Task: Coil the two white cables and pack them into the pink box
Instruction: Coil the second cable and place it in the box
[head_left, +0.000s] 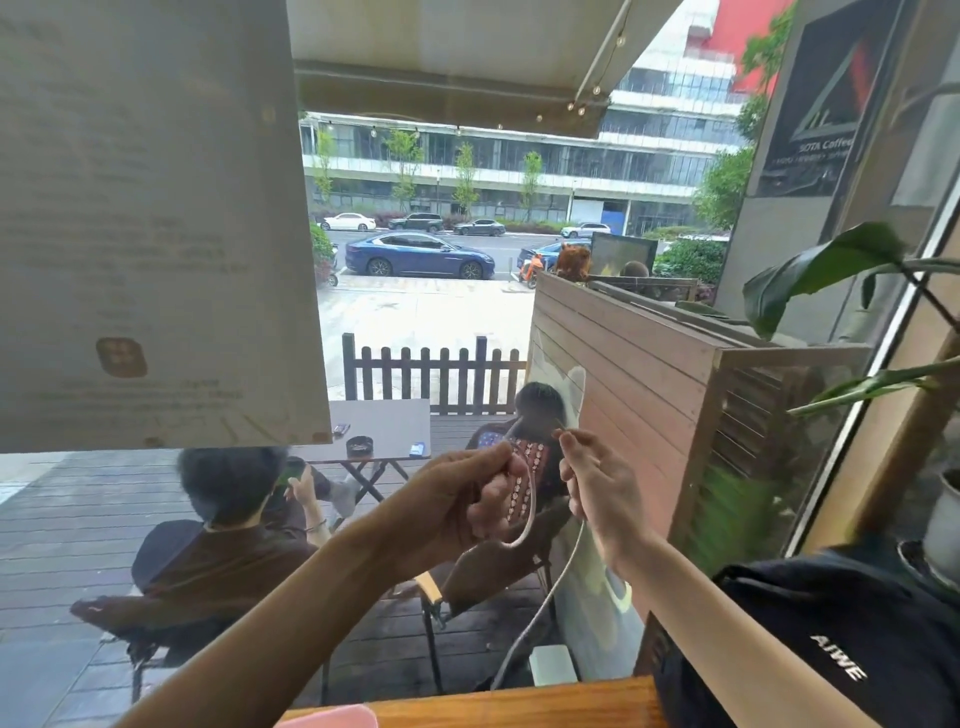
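A white cable (525, 525) is held up in front of a window, between both hands. My left hand (467, 499) is closed around a loop of it that curves out below the fist. My right hand (597, 483) pinches the cable near its end between thumb and fingers, and the rest hangs down (540, 613) toward the wooden counter (519, 704). A pink edge, seemingly the pink box (332, 719), peeks in at the bottom of the view. No second cable shows.
A black bag (831, 639) with white lettering lies on the right of the counter. A potted plant (883, 322) stands at the right. A paper sign (145, 218) hangs on the glass at upper left. Outside, people sit at a terrace table.
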